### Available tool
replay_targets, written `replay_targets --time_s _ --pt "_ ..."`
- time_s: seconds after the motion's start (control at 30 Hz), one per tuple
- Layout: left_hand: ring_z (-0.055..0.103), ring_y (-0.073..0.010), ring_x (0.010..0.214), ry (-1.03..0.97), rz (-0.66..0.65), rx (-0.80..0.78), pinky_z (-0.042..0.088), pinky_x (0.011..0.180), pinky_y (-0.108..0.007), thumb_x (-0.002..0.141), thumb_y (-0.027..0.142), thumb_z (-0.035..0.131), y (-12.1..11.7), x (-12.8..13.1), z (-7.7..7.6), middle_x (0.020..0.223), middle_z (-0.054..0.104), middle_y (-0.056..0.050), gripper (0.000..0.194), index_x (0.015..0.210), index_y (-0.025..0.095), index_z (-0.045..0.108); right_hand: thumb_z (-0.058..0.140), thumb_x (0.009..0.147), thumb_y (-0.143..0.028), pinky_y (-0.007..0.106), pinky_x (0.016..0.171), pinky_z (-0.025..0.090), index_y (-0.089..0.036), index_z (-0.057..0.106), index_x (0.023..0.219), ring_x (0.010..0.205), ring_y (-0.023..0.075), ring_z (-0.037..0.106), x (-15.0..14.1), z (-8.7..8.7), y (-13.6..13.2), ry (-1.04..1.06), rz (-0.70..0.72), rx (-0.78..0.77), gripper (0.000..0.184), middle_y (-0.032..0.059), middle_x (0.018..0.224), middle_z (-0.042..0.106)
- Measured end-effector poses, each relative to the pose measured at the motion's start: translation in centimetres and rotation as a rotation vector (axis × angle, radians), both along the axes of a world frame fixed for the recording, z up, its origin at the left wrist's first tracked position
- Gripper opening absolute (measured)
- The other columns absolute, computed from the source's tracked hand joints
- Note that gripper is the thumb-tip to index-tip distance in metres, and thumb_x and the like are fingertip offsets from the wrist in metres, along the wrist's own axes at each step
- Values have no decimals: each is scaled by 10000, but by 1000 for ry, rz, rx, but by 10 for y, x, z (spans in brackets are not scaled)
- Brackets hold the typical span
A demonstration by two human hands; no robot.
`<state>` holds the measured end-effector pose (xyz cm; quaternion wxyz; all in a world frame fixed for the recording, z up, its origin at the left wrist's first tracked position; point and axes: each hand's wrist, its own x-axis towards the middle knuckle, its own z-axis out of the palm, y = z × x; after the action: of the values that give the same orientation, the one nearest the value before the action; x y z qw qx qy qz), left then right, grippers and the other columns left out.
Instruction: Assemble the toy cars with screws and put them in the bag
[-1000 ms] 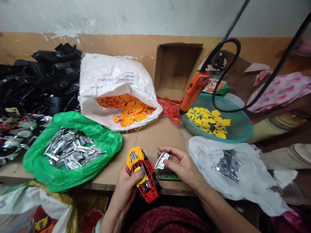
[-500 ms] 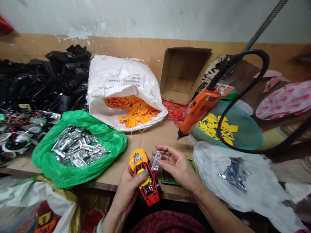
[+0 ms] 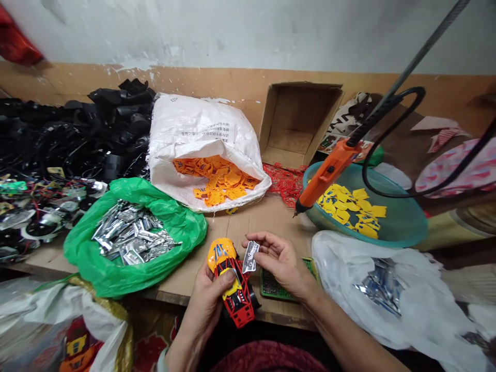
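Note:
My left hand [image 3: 211, 289] is wrapped round a toy car [image 3: 237, 305] with an orange hood, a yellow roof and a red tubular frame. Its thumb presses on the roof. Just right of the hood, my right hand [image 3: 281, 261] pinches a shiny silver plastic part [image 3: 250, 257] between thumb and fingers. The part is held close beside the car; whether they touch I cannot tell. Under my right hand is a green tray [image 3: 271, 290] of small dark pieces, partly hidden. An orange electric screwdriver [image 3: 325, 175] hangs tip down beyond that hand.
Silver parts fill a green bag [image 3: 186, 227] on the left and a white bag [image 3: 337, 253] on the right. Behind are a white sack [image 3: 201, 119] of orange pieces, a cardboard box [image 3: 287, 124] and a teal basin [image 3: 411, 222] of yellow pieces. Black parts [image 3: 77, 129] are heaped far left.
The silver part has turned in my right fingers, so its flat face shows more. My left hand keeps its grip on the toy car. The view has shifted slightly, and the screwdriver hangs farther right.

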<state>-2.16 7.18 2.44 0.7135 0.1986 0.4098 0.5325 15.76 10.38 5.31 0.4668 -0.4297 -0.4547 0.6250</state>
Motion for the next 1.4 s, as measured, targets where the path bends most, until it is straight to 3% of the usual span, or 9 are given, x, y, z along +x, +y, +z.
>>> replay_targets --time_s 0.17,0.33,0.57,0.77,0.9,1.0,1.17,1.4 --pt "718 -190 662 -6 63 -95 594 626 -275 588 372 964 7 3 3 830 779 -84 575 1023 112 692 827 748 -275 315 890 590 -207 711 1060 1008 202 733 -1 -3 -3 17 -131 39 340 80 1081 778" --pt "751 -230 780 -94 17 -172 624 711 -317 684 368 912 12 4 8 966 797 -124 486 1048 112 716 869 725 -303 285 860 594 -201 721 1036 931 180 736 -1 -9 -4 36 -154 46 358 70 1030 780" --pt "757 -225 798 -34 69 -122 621 707 -294 621 335 955 15 -4 10 957 806 -101 531 1060 139 731 837 759 -280 233 758 586 -213 724 1014 809 146 701 12 2 -1 -51 -171 169 287 21 908 738" --pt "739 -230 873 198 159 47 605 788 -310 624 348 946 15 -5 10 998 800 -96 526 1055 137 731 748 807 -231 251 693 562 -198 726 991 757 159 686 28 19 0 -353 -80 326 188 27 870 712" --pt "717 -232 935 326 140 139 584 843 -312 655 347 922 14 -1 13 1040 790 -94 471 1042 143 745 711 841 -174 269 665 509 -199 721 979 727 165 646 36 29 0 -632 10 525 140 15 815 676" --pt "710 -220 891 330 130 162 578 815 -298 647 355 922 13 5 17 982 792 -84 423 977 150 753 708 860 -153 277 668 482 -206 711 991 746 171 633 36 33 0 -730 93 601 142 15 826 668" --pt "686 -189 768 306 130 116 566 726 -273 570 360 954 10 11 19 856 781 -61 435 887 156 737 687 870 -145 273 671 489 -209 708 1046 747 169 610 26 28 -1 -689 122 572 188 13 831 631" --pt "672 -166 776 240 138 133 557 729 -253 633 349 936 5 5 11 846 759 -36 424 930 164 695 730 856 -201 287 801 506 -220 725 1021 880 183 626 15 14 1 -580 165 467 165 21 909 628"
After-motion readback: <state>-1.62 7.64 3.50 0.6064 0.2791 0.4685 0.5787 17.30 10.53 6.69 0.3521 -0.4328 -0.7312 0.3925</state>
